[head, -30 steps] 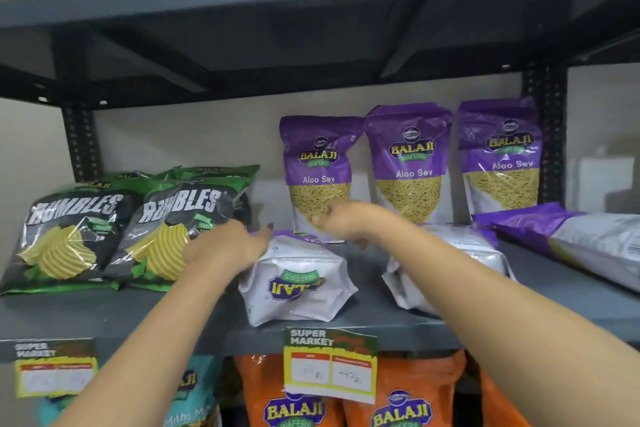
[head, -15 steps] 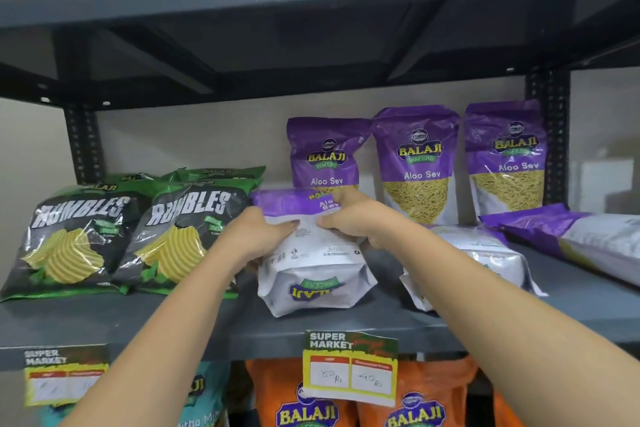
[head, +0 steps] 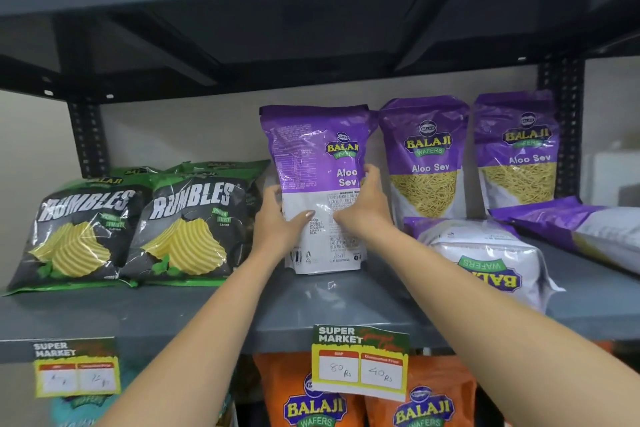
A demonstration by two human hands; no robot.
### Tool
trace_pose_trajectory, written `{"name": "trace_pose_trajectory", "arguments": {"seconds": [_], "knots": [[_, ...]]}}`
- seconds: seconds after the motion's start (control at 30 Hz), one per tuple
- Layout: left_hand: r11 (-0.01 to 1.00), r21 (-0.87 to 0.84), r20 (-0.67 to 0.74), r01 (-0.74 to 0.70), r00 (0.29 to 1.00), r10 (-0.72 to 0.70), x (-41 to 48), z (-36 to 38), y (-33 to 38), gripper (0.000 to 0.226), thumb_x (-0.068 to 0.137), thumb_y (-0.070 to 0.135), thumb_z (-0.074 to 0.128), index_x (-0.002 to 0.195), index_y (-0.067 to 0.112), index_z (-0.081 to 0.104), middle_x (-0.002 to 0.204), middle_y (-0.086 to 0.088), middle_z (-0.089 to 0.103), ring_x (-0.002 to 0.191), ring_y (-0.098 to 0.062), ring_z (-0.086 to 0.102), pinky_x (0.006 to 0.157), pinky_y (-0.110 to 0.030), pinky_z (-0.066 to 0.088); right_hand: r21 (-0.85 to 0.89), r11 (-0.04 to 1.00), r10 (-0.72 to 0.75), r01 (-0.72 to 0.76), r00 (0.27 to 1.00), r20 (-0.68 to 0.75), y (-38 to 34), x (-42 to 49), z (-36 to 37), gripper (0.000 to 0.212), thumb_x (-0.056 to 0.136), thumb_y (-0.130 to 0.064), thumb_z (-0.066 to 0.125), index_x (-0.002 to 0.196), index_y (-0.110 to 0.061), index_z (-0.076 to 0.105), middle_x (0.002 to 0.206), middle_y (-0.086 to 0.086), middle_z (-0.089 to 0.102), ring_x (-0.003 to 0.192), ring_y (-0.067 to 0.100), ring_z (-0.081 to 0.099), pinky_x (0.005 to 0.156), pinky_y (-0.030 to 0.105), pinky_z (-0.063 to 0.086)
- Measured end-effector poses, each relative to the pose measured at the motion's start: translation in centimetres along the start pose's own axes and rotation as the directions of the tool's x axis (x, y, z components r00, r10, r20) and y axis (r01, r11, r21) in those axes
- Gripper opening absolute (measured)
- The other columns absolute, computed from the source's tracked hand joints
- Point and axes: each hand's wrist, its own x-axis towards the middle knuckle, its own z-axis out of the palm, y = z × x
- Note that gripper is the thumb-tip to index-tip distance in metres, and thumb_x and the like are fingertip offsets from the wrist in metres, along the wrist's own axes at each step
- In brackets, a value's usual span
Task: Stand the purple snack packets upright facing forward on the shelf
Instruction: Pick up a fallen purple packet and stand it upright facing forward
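From the head camera, the only view here, both hands are clamped on one purple Aloo Sev packet point(head: 317, 184), held upright just left of centre with its base at or just above the grey shelf point(head: 207, 315); contact there is hard to judge. The left hand point(head: 277, 222) grips its left edge with the thumb across the white lower panel, and the right hand point(head: 367, 208) grips the right edge, fingers curled around the side. The face towards the camera carries small print, a table and a barcode (it reads as the back panel, despite a logo and name on it), so by my judgement the packet needs a turn before it counts as facing forward. At 2 o'clock from it, two standing Aloo Sev packets point(head: 427, 163) and point(head: 517, 149) show their fronts against the back wall. At 4 o'clock a fallen packet point(head: 485, 263) lies flat, logo upside down, and at 3 o'clock, far right, another lying packet point(head: 588, 232) is partly cut off. At 9 o'clock two Rumbles crisp bags point(head: 187, 232) lean back. The risks: the soft pouch may slump forward if released before its base is flattened and seated, or a turn in that tight gap may knock the near standing neighbour, or it may be left back-side out.
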Motion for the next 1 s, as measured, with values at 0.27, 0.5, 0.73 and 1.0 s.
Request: {"name": "trace_pose_trajectory", "arguments": {"seconds": [0.27,0.5,0.73,1.0], "knots": [[0.935,0.312,-0.144,-0.168,0.965,0.221,-1.7,0.0,0.4,0.073,0.079,0.035,0.07,0.14,0.016,0.034,0.14,-0.009,0.044,0.128,-0.028,0.044,0.103,-0.037,0.037,0.731,0.533,0.347,-0.425,0.898,0.269,-1.6,3.3,-1.0,0.086,0.088,-0.071,0.026,0.149,-0.011,0.034,0.142,0.016,0.053,0.126,0.032,0.055,0.101,0.045,0.048],[0.933,0.286,0.108,-0.217,0.975,0.194,-4.8,2.6,2.2,0.058,0.075,0.023,0.069,0.129,0.019,0.048,0.126,-0.005,0.034,0.117,-0.026,0.05,0.101,-0.031,0.042,0.703,0.546,0.368,-0.455,0.885,0.287,-2.0,3.2,-0.5,0.08,0.088,-0.073,0.019,0.109,-0.008,0.062,0.1,0.014,0.074,0.072,0.027,0.07,0.064,0.029,0.057],[0.958,0.275,0.128,-0.079,0.991,0.045,-4.9,4.3,2.3,0.111,0.059,0.033,0.079,0.147,0.028,0.011,0.138,-0.004,0.019,0.131,-0.03,0.027,0.104,-0.037,0.036,0.52,0.781,0.327,-0.346,0.936,0.132,-1.6,2.2,-0.5,0.092,0.085,-0.074,0.014,0.124,-0.004,0.059,0.127,0.012,0.063,0.105,0.027,0.059,0.066,0.03,0.045],[0.998,-0.032,-0.019,0.05,0.999,-0.05,-1.9,3.5,1.4,0.079,0.048,0.035,0.091,0.107,0.026,0.04,0.104,0.007,0.061,0.094,-0.018,0.062,0.074,-0.03,0.046,0.241,0.97,0.011,-0.023,0.999,0.051,-2.3,0.3,-1.0,0.066,0.094,-0.054,0.024,0.087,-0.017,0.079,0.103,0.003,0.074,0.099,0.022,0.063,0.094,0.036,0.043]]}}
